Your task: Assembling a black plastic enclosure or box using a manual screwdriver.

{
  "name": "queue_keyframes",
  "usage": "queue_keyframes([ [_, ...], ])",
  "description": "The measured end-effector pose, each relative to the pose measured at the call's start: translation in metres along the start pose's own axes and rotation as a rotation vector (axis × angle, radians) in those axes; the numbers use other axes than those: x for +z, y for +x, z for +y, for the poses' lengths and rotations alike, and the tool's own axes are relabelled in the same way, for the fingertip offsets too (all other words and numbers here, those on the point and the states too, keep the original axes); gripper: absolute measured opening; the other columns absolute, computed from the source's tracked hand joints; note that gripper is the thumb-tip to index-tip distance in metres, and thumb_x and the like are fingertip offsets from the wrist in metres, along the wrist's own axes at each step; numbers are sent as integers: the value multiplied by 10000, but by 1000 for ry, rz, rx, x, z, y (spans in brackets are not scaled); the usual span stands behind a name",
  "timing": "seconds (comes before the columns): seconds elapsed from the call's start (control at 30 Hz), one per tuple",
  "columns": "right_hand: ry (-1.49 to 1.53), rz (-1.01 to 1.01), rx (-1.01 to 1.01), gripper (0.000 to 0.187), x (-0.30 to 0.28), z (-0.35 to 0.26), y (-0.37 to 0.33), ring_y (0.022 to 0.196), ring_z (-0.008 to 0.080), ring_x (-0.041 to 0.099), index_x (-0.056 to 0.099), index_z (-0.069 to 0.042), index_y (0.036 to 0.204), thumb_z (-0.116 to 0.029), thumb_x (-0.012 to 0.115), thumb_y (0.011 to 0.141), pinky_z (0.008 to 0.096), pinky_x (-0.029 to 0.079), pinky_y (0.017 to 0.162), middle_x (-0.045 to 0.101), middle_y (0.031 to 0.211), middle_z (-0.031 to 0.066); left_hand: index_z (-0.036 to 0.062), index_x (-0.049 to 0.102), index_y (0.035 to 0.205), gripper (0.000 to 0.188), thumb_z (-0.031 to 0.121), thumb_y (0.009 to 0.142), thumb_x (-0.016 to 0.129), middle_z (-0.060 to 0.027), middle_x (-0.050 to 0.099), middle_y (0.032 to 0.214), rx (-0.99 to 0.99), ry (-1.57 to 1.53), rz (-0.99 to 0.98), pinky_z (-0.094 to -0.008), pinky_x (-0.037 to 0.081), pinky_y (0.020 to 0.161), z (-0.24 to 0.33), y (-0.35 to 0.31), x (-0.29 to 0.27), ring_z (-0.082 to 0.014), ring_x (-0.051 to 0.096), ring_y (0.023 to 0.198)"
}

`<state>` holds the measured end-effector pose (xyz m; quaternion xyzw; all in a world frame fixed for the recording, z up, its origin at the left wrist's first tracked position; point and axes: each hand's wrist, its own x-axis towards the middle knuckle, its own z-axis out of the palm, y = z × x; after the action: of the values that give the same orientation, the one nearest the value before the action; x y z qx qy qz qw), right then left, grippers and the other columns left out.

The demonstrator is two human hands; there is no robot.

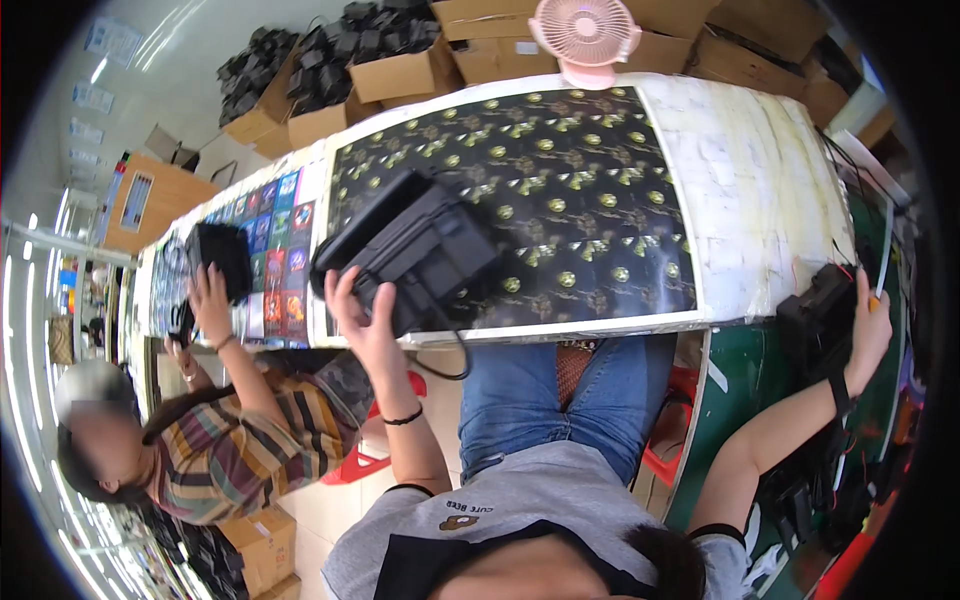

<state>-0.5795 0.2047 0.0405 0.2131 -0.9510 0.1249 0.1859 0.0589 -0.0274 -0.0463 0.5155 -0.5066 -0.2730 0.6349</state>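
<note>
A bulky black plastic device [425,245] with a long rounded bar along one side lies tilted on the dark patterned mat [590,200]. My left hand [365,315] grips its near edge, thumb and fingers apart around the corner. A black cord [465,350] loops from the device over the table edge. Far to the right, my right hand [868,335] is closed around a slim tool with an orange handle [874,301], beside a second black plastic unit [822,300] on the green surface. Part of that tool is hidden by my fingers.
At left, a co-worker's hand [210,300] rests on another black unit [220,255]. A pink fan [588,40] stands at the table's far edge. Cardboard boxes [410,75] of black parts sit beyond. Loose wires and parts [800,490] lie on the green surface [735,400].
</note>
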Motion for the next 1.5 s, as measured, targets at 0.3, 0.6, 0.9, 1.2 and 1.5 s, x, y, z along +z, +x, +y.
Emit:
queue_keyframes([
  [0.3,94,-173,-212,506,17,-83,-31,913,412,670,611,-32,1061,-368,776,720,493,536,768,699,934,225,117,576,1331,428,117,919,696,-123,516,1377,-69,-168,201,-352,477,986,-31,58,-27,-216,553,1133],
  [0.6,414,114,-300,243,-39,-104,-52,790,409,651,533,-113,981,-137,674,785,494,507,647,667,796,162,121,529,1392,464,228,957,650,-154,411,1490,-36,-44,261,-407,370,1090,-29,49,-10,-261,427,1321],
  [0.9,798,-438,-881,223,-43,-204,-123,725,342,673,544,-96,941,-131,683,770,443,522,624,674,781,108,45,508,1309,457,197,915,684,-237,383,1427,654,738,505,-518,336,1081,-5,8,32,-386,380,1327],
  [1.2,1185,-713,-879,333,-29,-236,-146,950,260,715,498,-38,870,-137,805,785,325,541,784,714,1119,125,114,522,1258,583,135,747,800,-211,390,1439,750,336,-497,-565,317,1096,29,-54,96,-445,383,1337],
  [1.5,1868,-574,48,167,26,-213,-96,619,51,469,419,-106,942,-67,578,975,201,416,535,673,1090,136,321,631,1280,642,142,686,797,-96,385,1512,832,255,-870,-600,310,1118,43,-89,135,-430,314,1401],
])
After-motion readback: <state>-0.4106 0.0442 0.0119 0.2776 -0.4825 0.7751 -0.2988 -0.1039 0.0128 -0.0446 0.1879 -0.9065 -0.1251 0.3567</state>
